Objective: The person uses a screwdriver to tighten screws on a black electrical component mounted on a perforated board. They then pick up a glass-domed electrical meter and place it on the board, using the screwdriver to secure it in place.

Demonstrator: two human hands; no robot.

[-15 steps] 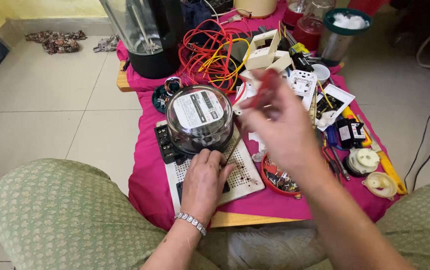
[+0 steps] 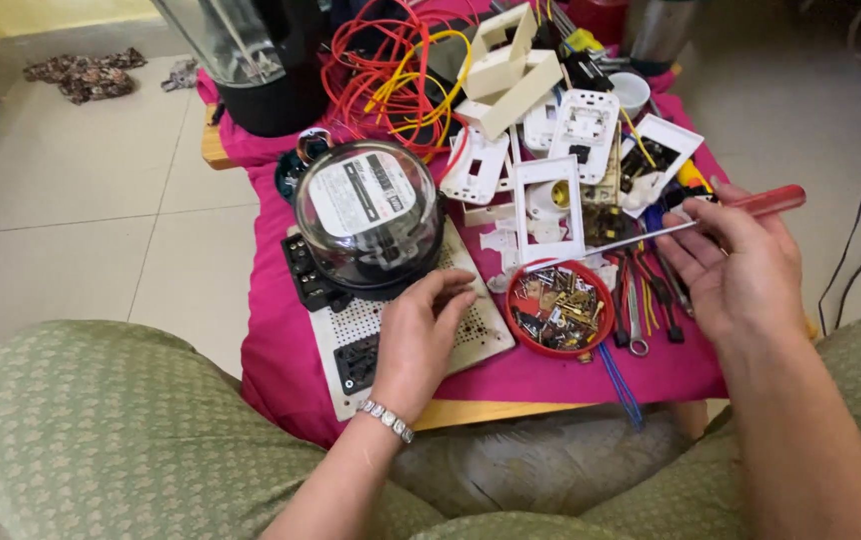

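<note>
A round electric meter (image 2: 369, 212) under a clear glass dome stands on a white perforated board (image 2: 471, 335), which lies on a low table covered in pink cloth (image 2: 281, 340). My left hand (image 2: 421, 335) rests on the board just in front of the meter, fingers curled on its surface, holding nothing. My right hand (image 2: 736, 265) grips a screwdriver with a red handle (image 2: 766, 201); its long shaft points left, and the tip hovers over the rim of a red lid (image 2: 561, 310) filled with several small metal screws and parts.
White switch plates and frames (image 2: 551, 130), a tangle of red and yellow wires (image 2: 391, 70), and loose hand tools (image 2: 651, 290) crowd the table's back and right. A black blender base (image 2: 271, 95) stands at the back left. My green-clad knees flank the table; tiled floor lies left.
My right hand has dropped from above the meter to the right side of the table, now holding the screwdriver level. My left hand stays on the board.
</note>
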